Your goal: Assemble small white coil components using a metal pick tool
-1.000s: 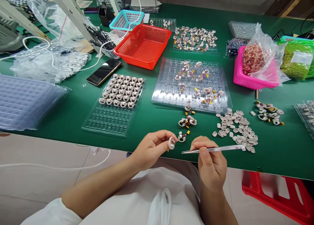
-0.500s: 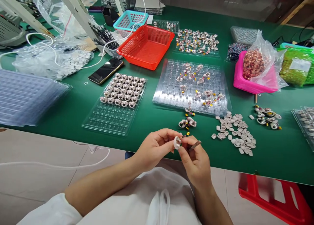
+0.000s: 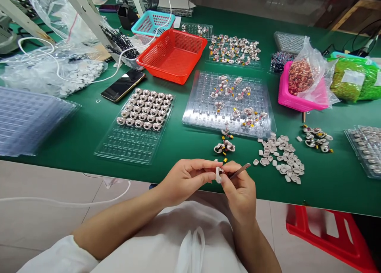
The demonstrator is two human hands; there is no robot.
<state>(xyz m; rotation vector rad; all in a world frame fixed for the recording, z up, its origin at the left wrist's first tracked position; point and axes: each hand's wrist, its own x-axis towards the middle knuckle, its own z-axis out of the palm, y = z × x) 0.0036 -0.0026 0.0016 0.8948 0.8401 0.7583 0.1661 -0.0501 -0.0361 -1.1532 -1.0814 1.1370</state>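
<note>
Left hand [image 3: 186, 181] and right hand [image 3: 240, 191] meet over the near edge of the green table [image 3: 324, 185], their fingertips closed together on one small white curved piece [image 3: 219, 175]. It sits right between the two, pinched by the left thumb and forefinger on one side and by the right thumb and forefinger on the other; a slim metal tool [image 3: 241, 169] also lies in the right grip, pointing up and away. Whatever is inside the piece is mostly covered by the fingers. Judging by the layout, the work is partway along: finished-looking silvery pieces [image 3: 142, 117] fill the upper rows of the left tray [image 3: 126, 146] and stop short of its near end. Plenty seems left to do. Just beyond the fingertips lies a small cluster of parts with yellow tabs [image 3: 228, 146], and past it more such parts are scattered over the middle tray [image 3: 195, 111]. Loose white caps [image 3: 288, 167] spread to the right of the right hand, near it but not touching, with another tabbed cluster [image 3: 318, 140] beyond them. Farther out stand a red basket [image 3: 162, 72] and a pink basket [image 3: 293, 103].
</note>
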